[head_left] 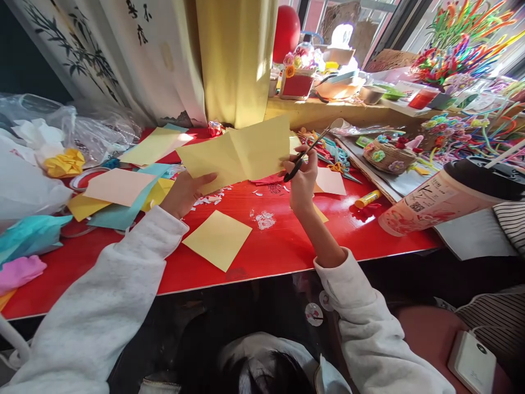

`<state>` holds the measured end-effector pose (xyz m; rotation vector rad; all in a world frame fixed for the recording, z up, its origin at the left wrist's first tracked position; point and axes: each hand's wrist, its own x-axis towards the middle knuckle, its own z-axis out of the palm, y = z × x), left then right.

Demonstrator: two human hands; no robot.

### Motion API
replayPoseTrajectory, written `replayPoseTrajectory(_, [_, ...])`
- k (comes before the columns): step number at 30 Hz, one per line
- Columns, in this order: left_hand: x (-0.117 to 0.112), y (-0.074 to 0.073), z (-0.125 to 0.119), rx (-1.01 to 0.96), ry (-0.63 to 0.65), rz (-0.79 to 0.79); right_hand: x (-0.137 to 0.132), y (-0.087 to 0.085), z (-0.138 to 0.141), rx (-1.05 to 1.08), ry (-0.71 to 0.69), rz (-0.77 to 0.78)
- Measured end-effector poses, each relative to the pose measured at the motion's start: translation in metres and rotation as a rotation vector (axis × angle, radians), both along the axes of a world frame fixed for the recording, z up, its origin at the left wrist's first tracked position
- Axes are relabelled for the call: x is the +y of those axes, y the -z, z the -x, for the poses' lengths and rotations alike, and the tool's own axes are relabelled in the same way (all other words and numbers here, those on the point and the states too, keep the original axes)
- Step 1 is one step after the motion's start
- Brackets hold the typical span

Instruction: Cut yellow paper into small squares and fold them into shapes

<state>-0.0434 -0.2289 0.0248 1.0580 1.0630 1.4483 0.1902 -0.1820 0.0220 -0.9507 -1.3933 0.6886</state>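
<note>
My left hand (185,191) pinches the lower left corner of a large creased yellow paper sheet (241,150), holding it up above the red table (287,241). My right hand (302,178) grips the black handles of scissors (314,146) at the sheet's right edge, blades pointing up and to the right. A smaller yellow square (217,239) lies flat on the table below the held sheet. White paper scraps (264,220) are scattered between my hands.
Coloured paper sheets (118,189) and tissue are piled at the left. A glue stick (368,199), a woven basket (388,155) and pipe-cleaner flowers (459,49) sit at the right. Another person's striped sleeve holds a large drink cup (443,197) at the right edge.
</note>
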Motion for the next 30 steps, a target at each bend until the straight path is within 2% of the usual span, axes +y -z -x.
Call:
replayPoseTrajectory(4, [0.008,0.009,0.005,-0.02,-0.161,-0.039,0.007,0.006,0.001,0.118,-0.044,0.1])
replayPoseTrajectory(8, [0.008,0.007,0.008,-0.038,-0.237,-0.029,0.012,0.005,-0.006,0.168,-0.083,0.272])
replayPoseTrajectory(12, [0.006,0.002,0.012,-0.05,-0.321,0.076,0.001,-0.008,-0.011,-0.066,-0.35,0.321])
replayPoseTrajectory(15, [0.006,0.001,0.013,-0.055,-0.353,0.051,-0.01,-0.013,-0.008,-0.341,-0.566,0.375])
replayPoseTrajectory(18, [0.007,0.001,0.012,-0.059,-0.349,0.011,-0.016,-0.011,0.0,-0.519,-0.682,0.429])
replayPoseTrajectory(21, [0.006,0.002,0.009,-0.054,-0.36,-0.017,-0.018,-0.005,0.009,-0.57,-0.728,0.487])
replayPoseTrajectory(25, [0.003,0.002,0.003,-0.004,-0.385,-0.046,-0.017,0.002,0.016,-0.504,-0.701,0.508])
replayPoseTrajectory(30, [-0.001,0.0,-0.007,-0.008,-0.31,-0.043,-0.017,0.006,0.017,-0.456,-0.659,0.488])
